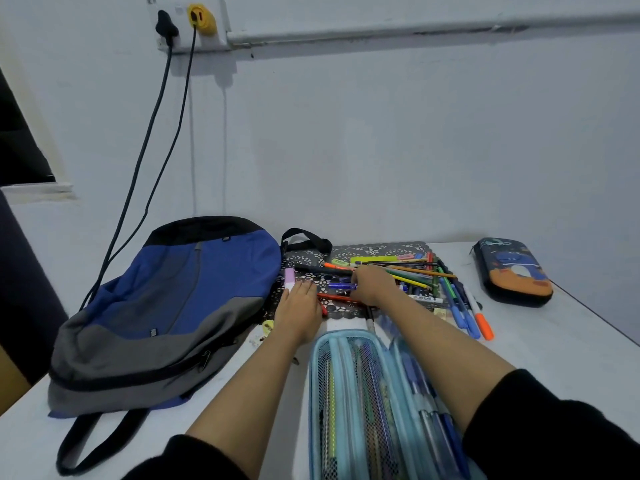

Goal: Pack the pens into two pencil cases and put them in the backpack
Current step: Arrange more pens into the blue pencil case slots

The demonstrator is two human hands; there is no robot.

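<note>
Where our arms reach out: a white table (571, 358) lies under both forearms.
Room: behind the table we see a pale wall (381, 150), with a socket (190, 26) high up and two dark cables (149, 140) hanging down towards the backpack.
Blue case (346, 393): light blue and mesh-lined, it lies open nearest us, between our forearms, with pens slotted inside.
Backpack (166, 306): blue, grey and black, it lies flat on the table, left of our left arm.
Left hand (299, 313): our fingers are straight and flat on the mat and hold nothing. Their tips are just beside a pink marker (289, 276).
Right hand (372, 284): our fingers curl round a blue pen (341, 286) at the pile's left edge.
Mat (374, 249): black lace, beyond the blue case and under the pile.
Pens (415, 271): a loose pile in mixed colours, mostly right of our right hand. A few at the right edge reach onto the bare table.
Dark case (512, 271): zipped, with an orange and blue print. It sits far right, well apart from both hands.
</note>
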